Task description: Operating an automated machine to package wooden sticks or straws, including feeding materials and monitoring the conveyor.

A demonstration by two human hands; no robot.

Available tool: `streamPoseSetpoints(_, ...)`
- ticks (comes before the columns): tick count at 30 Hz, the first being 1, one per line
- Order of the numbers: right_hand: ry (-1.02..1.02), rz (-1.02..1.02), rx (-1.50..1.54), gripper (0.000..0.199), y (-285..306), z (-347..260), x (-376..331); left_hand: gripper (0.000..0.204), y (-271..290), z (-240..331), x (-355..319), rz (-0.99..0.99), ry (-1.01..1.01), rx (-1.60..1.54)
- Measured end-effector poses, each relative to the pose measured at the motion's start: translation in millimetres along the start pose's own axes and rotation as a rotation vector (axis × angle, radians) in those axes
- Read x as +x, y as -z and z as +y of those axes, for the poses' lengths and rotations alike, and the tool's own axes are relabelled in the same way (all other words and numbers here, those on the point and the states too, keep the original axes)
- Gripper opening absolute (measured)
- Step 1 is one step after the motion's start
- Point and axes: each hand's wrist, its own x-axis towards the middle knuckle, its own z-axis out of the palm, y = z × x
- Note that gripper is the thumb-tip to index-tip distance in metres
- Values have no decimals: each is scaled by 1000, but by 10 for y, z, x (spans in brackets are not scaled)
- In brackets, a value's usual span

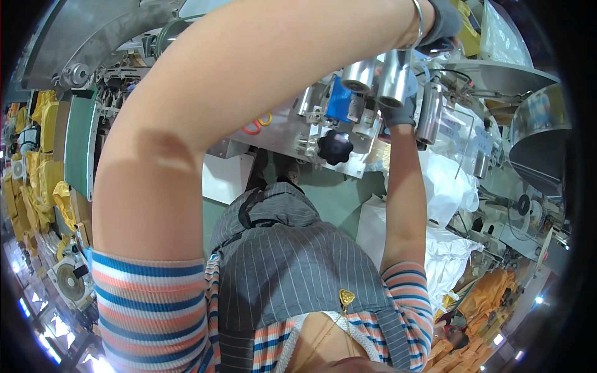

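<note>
My left arm reaches across the top of the view, and my left hand (443,26), in a grey glove, is at the upper right above a group of shiny metal rollers (394,78). Its fingers are mostly out of sight. My right hand (401,110), also in a grey glove, reaches up among the same rollers, which cover its fingers. Whether either hand holds anything is hidden. Left of the rollers are a blue block (339,99) and a black lobed knob (335,147) on a metal machine plate (357,166).
White plastic film (444,186) hangs beside my right forearm. A round steel part (541,143) juts out at the right. On the left runs a green conveyor belt (81,146), with yellow bags (40,186) beyond it. Another person (457,337) shows at the lower right.
</note>
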Motion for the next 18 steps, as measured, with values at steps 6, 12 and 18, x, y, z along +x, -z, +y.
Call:
streamPoseSetpoints(6,74,37,-47,35,91,-317,-87,28,79,78,-152,-42,76,133)
streamPoseSetpoints(12,104,85,-149,25,242,-632,-434,16,118,196,-241,-153,205,146)
streamPoseSetpoints(18,-401,-668,1433,85,898,-995,-1310,20,71,-322,-777,62,-225,-811)
